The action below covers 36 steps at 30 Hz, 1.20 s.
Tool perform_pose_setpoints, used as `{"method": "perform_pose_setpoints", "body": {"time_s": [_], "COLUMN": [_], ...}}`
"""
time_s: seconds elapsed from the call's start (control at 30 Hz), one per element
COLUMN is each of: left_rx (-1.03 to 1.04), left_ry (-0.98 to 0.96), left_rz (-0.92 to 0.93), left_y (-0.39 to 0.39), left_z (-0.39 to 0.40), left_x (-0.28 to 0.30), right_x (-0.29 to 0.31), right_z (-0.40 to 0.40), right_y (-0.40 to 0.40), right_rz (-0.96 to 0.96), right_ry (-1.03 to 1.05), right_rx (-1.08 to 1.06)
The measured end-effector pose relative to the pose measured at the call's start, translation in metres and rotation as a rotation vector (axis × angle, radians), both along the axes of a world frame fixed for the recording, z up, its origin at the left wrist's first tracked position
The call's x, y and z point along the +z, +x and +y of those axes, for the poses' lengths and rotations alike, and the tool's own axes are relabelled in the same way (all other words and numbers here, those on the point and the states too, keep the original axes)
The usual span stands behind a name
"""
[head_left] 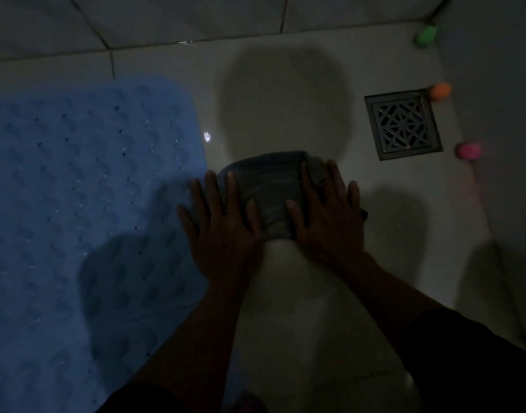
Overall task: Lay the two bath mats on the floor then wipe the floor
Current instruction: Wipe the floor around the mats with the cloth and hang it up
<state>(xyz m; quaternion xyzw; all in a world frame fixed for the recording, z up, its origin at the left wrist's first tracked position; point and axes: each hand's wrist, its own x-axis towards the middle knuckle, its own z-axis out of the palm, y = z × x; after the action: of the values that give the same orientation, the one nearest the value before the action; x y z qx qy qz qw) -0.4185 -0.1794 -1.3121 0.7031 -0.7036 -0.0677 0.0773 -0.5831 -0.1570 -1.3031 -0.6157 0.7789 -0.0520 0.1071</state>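
Observation:
A blue bath mat [76,204] with rows of small holes lies flat on the pale tiled floor [285,99], filling the left half of the view. Just right of it, a dark grey folded cloth [267,180] rests on the floor. My left hand [223,228] presses flat on the cloth's left side, its outer fingers reaching the mat's edge. My right hand [327,216] presses flat on the cloth's right side. Both hands have their fingers spread. Only one mat is in view.
A square metal floor drain [403,125] sits right of the cloth. Along the right wall lie a green object [425,35], an orange one [440,90] and a pink one [469,150]. The tiled wall rises at the back. The light is dim.

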Motion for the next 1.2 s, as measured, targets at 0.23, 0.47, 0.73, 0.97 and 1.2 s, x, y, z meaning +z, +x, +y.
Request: {"method": "perform_pose_setpoints", "body": {"time_s": [0.23, 0.47, 0.73, 0.97, 1.2], "left_rx": [-0.042, -0.069, -0.040, 0.044, 0.054], "left_ry": [0.016, 0.059, 0.180, 0.243, 0.324], "left_rz": [0.002, 0.004, -0.004, -0.006, -0.038], "left_y": [0.003, 0.004, 0.003, -0.003, 0.000], "left_z": [0.014, 0.027, 0.063, 0.106, 0.137], "left_x": [-0.002, 0.003, 0.010, 0.021, 0.026], "right_x": [0.003, 0.000, 0.000, -0.006, -0.004], "right_z": [0.017, 0.040, 0.071, 0.109, 0.140], "right_y": [0.006, 0.008, 0.007, 0.007, 0.009], "right_rz": [-0.021, -0.044, -0.093, -0.074, -0.109], "right_ry": [0.007, 0.002, -0.016, -0.079, -0.053], "right_rx": [-0.014, -0.003, 0.070, 0.101, 0.117]}}
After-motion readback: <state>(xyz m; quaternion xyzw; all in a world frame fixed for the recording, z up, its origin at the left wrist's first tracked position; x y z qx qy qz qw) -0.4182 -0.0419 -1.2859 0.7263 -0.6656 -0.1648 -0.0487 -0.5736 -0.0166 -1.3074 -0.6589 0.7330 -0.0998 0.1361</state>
